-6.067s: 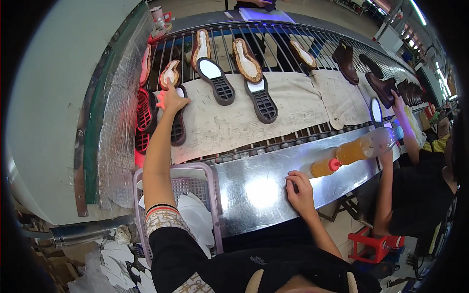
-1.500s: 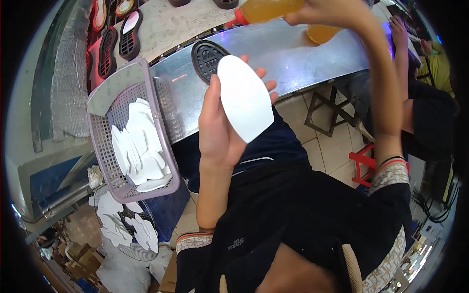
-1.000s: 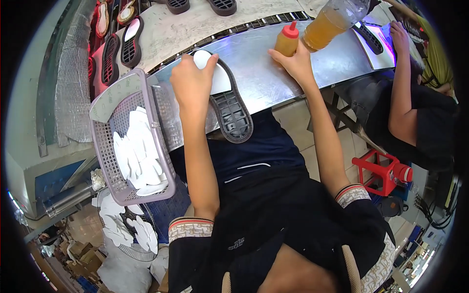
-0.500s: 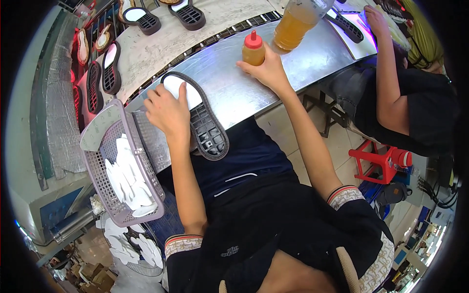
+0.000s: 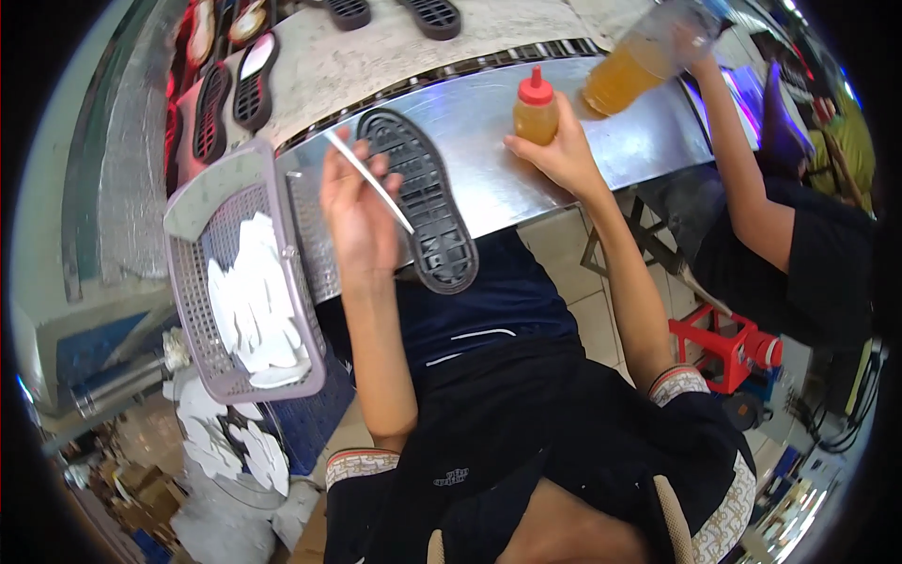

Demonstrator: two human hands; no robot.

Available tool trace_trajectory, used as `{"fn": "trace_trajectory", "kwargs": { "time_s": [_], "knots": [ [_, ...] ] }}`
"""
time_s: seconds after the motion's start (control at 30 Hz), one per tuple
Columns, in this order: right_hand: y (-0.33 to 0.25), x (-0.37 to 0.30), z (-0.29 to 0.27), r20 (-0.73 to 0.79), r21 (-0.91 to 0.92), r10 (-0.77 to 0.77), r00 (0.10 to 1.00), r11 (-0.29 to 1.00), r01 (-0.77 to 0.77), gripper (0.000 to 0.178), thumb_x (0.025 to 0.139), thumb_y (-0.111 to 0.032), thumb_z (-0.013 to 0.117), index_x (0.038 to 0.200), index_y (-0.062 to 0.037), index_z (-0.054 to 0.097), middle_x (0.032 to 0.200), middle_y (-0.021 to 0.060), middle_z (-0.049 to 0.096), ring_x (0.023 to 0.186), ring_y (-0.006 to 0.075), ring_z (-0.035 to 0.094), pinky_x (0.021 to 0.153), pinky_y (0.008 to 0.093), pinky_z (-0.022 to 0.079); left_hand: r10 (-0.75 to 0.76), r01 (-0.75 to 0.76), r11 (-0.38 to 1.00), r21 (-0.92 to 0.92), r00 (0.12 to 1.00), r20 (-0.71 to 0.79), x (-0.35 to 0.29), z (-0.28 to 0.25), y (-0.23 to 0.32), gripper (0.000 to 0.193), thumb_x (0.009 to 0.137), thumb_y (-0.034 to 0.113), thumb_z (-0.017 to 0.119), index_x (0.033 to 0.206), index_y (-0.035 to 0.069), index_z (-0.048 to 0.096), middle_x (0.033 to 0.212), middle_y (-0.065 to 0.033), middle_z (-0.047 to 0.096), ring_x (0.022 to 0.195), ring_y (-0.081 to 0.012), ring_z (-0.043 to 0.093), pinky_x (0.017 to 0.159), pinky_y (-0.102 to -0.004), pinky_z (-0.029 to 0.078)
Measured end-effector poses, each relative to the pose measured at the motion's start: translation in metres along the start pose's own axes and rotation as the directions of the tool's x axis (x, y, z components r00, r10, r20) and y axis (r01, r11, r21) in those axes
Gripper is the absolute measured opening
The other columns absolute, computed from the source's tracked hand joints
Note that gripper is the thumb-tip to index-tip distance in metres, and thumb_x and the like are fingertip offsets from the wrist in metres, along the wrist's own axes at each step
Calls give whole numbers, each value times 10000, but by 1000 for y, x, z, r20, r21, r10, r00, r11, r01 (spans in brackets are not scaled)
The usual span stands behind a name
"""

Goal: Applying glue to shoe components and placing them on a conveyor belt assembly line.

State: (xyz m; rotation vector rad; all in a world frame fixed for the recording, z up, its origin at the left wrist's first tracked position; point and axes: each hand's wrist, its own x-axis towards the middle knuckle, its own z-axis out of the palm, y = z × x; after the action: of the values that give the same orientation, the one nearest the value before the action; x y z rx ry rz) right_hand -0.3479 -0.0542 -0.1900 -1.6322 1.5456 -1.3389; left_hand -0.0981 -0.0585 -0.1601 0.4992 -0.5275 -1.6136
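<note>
My left hand [image 5: 365, 226] holds a thin white pad [image 5: 374, 186], seen edge-on, between its fingers. Right beside it, a black shoe sole [image 5: 434, 202] with a gridded, hollow inside lies on the metal table, its heel end jutting over the near edge. No white pad lies in this sole. My right hand [image 5: 566, 155] is wrapped round a small squeeze bottle [image 5: 536, 115] with a red nozzle cap and amber liquid inside. The bottle stands upright over the tabletop; whether its base touches the metal cannot be told.
A grey-purple basket [image 5: 306, 315] of white pads stands left. Beyond the metal table [image 5: 489, 179] runs a belt [image 5: 395, 47] bearing more soles. A large bottle of amber liquid [image 5: 629, 80] tilts near a co-worker's arm [image 5: 742, 169]. A red stool [image 5: 723, 348] is at right.
My left hand has lifted the white pad off the sole's front part and turned it edge-on. The sole now shows its bare grid. My right hand still grips the squeeze bottle.
</note>
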Motion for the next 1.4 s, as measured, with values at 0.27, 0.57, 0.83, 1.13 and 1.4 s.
{"fn": "trace_trajectory", "kwargs": {
  "time_s": [0.27, 0.57, 0.83, 1.13, 1.4],
  "knots": [
    [-117, 2, 3, 356, -277, -181, 917, 916, 289, 583, 620, -142, 718, 1145, -92, 469, 922, 178, 609, 847, 363, 593, 726, 385, 478, -68, 216, 858, -467, 947, 314, -8, 13, 0, 672, 881, 507, 415, 1321, 2, 358, 983, -70, 463, 772, -182, 409, 586, -296, 347],
    [-155, 7, 8, 461, -493, -452, 764, 585, 644, 537, 589, -140, 738, 1092, -117, 552, 886, 76, 612, 795, 271, 610, 641, 363, 482, -28, 52, 956, -288, 996, 88, -21, 12, 19, 699, 919, 534, 350, 1377, 10, 287, 1086, -85, 534, 889, -166, 537, 648, -324, 451],
    [-159, 4, 17, 458, -652, -538, 708, 337, 679, 497, 601, -136, 708, 1084, -154, 594, 821, -14, 582, 744, 154, 593, 607, 307, 461, -41, 35, 981, -189, 999, -29, -30, 25, 27, 581, 968, 462, 235, 1329, 20, 340, 1194, -117, 516, 1064, -231, 526, 870, -388, 459],
    [-165, -8, 23, 515, -663, -534, 671, 248, 707, 462, 648, -135, 670, 1102, -137, 588, 819, -5, 556, 750, 149, 562, 597, 280, 409, 144, -124, 986, 113, 971, -191, -40, 41, 22, 560, 981, 391, 178, 1319, -34, 318, 1290, -210, 451, 1197, -288, 442, 1006, -411, 366],
    [-174, -20, 14, 570, -701, -461, 680, 159, 695, 514, 633, -139, 681, 1136, -151, 576, 838, -18, 553, 739, 133, 549, 582, 279, 389, 316, -235, 909, 345, 928, -200, -41, 41, 13, 523, 993, 354, 252, 1218, -90, 413, 1205, -233, 508, 1109, -291, 526, 914, -376, 452]
  ]
}}
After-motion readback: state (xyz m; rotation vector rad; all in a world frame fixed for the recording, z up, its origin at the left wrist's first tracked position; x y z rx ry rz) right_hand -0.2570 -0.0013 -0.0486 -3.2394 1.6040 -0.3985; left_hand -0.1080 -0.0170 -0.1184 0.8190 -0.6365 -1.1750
